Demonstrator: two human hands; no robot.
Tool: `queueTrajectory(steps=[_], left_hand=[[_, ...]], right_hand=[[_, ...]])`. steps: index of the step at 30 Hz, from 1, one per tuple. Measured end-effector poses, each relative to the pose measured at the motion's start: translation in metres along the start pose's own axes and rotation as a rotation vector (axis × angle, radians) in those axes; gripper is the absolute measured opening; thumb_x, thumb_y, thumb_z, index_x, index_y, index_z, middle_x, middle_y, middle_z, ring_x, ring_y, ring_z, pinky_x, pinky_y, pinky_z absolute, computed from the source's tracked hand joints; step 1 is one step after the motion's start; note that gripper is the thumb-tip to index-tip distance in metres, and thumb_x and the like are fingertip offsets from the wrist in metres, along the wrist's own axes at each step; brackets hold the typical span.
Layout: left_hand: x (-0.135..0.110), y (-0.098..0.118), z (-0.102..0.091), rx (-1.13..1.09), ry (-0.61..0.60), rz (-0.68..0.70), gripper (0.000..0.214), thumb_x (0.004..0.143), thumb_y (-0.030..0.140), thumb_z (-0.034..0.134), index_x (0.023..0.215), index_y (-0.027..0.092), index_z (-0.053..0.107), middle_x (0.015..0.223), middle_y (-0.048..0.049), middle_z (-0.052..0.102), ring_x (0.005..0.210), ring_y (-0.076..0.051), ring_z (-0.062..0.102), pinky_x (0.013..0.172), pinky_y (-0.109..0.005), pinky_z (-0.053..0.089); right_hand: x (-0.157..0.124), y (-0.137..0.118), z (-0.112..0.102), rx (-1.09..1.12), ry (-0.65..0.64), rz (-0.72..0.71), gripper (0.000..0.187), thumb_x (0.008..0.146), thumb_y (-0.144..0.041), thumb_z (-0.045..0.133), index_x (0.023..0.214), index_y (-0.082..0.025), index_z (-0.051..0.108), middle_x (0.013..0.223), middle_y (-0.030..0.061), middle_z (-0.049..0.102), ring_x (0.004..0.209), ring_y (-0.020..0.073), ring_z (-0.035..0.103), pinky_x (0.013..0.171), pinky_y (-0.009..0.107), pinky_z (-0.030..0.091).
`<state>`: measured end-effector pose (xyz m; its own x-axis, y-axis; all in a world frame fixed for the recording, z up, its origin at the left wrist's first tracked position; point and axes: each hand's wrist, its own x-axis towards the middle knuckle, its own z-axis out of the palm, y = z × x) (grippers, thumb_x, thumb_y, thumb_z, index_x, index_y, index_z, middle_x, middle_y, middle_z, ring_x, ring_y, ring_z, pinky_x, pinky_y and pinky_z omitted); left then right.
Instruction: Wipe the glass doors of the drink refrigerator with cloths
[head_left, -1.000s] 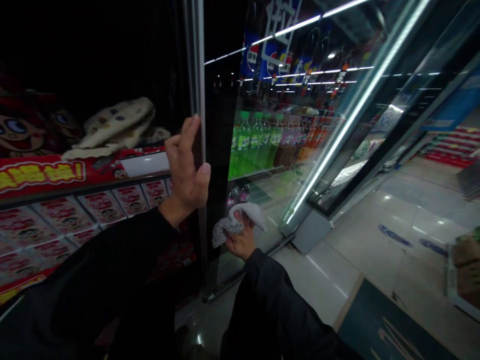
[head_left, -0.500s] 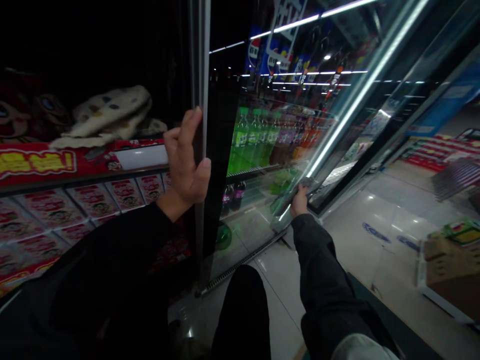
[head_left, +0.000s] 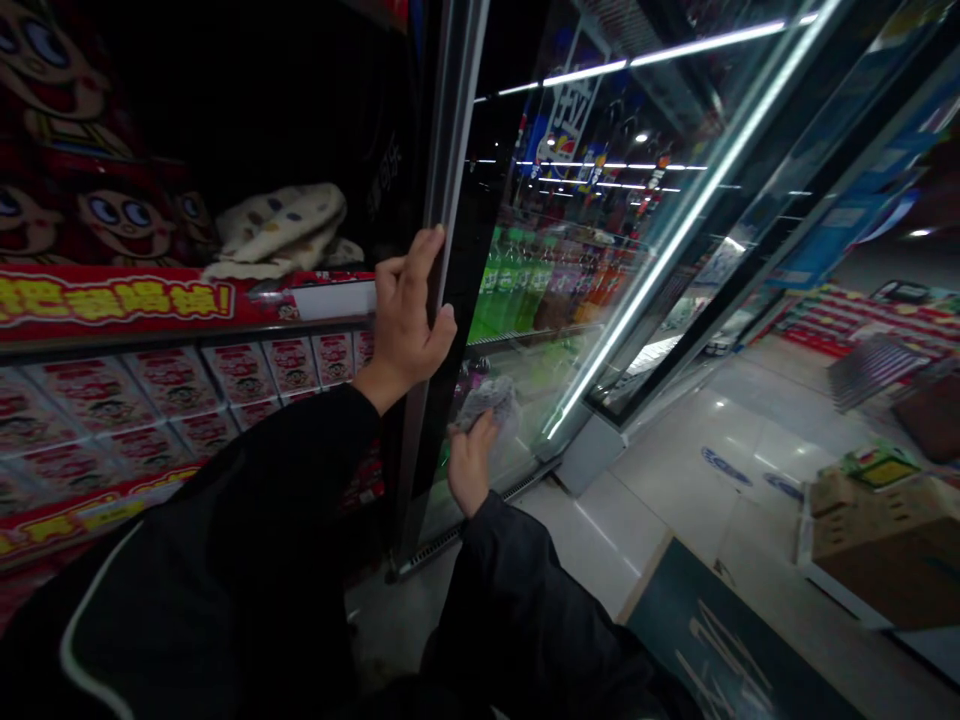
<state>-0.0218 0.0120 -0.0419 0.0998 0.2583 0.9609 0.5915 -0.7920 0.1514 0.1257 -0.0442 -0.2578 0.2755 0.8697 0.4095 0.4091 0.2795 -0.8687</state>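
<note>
My left hand (head_left: pixel 411 318) grips the metal-framed edge of a glass fridge door (head_left: pixel 555 330), its fingers hooked at the frame and the thumb apart. Low on the pane, my right hand (head_left: pixel 472 460) holds a crumpled grey cloth (head_left: pixel 496 400) pressed against the glass. Part of the cloth is hidden under the fingers. Through the door, green soda bottles (head_left: pixel 517 285) stand in rows, along with purple and orange ones. Light strips reflect in the glass.
On the left shelf lies a cream spotted cloth (head_left: pixel 289 225) beside red snack packs (head_left: pixel 120 215). Below are rows of red-and-white cartons (head_left: pixel 169 380). A cardboard box (head_left: pixel 877 540) stands on the right, and a dark green board (head_left: pixel 720 620) lies on the tiled floor (head_left: pixel 660 480).
My right hand has moved the grey cloth leftward across the glass, away from the bright light strip toward the door frame. My left hand keeps its hold, while the view has shifted.
</note>
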Motion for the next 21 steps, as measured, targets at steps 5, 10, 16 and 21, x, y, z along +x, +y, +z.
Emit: queueTrajectory(steps=[5, 10, 16, 21], left_hand=[[-0.001, 0.015, -0.005, 0.042, -0.015, -0.040, 0.083, 0.100, 0.039, 0.056, 0.177, 0.023, 0.028, 0.182, -0.0135, 0.041, 0.146, -0.038, 0.052, 0.127, -0.056, 0.039], [0.005, 0.030, -0.026, 0.062, -0.117, -0.037, 0.090, 0.097, 0.021, 0.058, 0.178, 0.023, 0.020, 0.184, -0.0156, 0.037, 0.153, -0.037, 0.050, 0.128, -0.056, 0.042], [-0.017, 0.050, -0.056, -0.026, -0.198, -0.047, 0.083, 0.100, 0.019, 0.056, 0.177, 0.024, 0.024, 0.182, -0.0161, 0.035, 0.167, -0.034, 0.039, 0.134, -0.058, 0.042], [-0.098, 0.098, -0.066, -0.295, -0.108, -0.539, 0.068, 0.102, 0.034, 0.063, 0.167, 0.023, 0.044, 0.167, -0.0178, 0.053, 0.146, -0.033, 0.061, 0.123, -0.053, 0.053]], right_hand=[[-0.049, -0.022, 0.022, 0.028, 0.016, -0.043, 0.074, 0.081, -0.034, 0.067, 0.150, -0.014, 0.052, 0.163, 0.0296, 0.042, 0.165, 0.0464, 0.029, 0.134, 0.078, 0.025], [-0.022, -0.039, -0.014, 0.192, 0.010, -0.069, 0.036, 0.077, -0.032, 0.068, 0.112, -0.024, 0.067, 0.139, 0.0152, 0.060, 0.143, 0.0367, 0.055, 0.129, 0.064, 0.041], [-0.007, -0.067, -0.054, 0.450, -0.152, 0.066, 0.046, 0.092, -0.040, 0.054, 0.132, -0.023, 0.068, 0.115, 0.0068, 0.082, 0.103, 0.0274, 0.078, 0.092, 0.045, 0.066], [-0.025, -0.095, -0.064, 0.716, -0.308, 0.189, 0.052, 0.096, -0.050, 0.060, 0.137, -0.022, 0.072, 0.129, 0.0069, 0.083, 0.121, 0.0304, 0.078, 0.111, 0.050, 0.063]])
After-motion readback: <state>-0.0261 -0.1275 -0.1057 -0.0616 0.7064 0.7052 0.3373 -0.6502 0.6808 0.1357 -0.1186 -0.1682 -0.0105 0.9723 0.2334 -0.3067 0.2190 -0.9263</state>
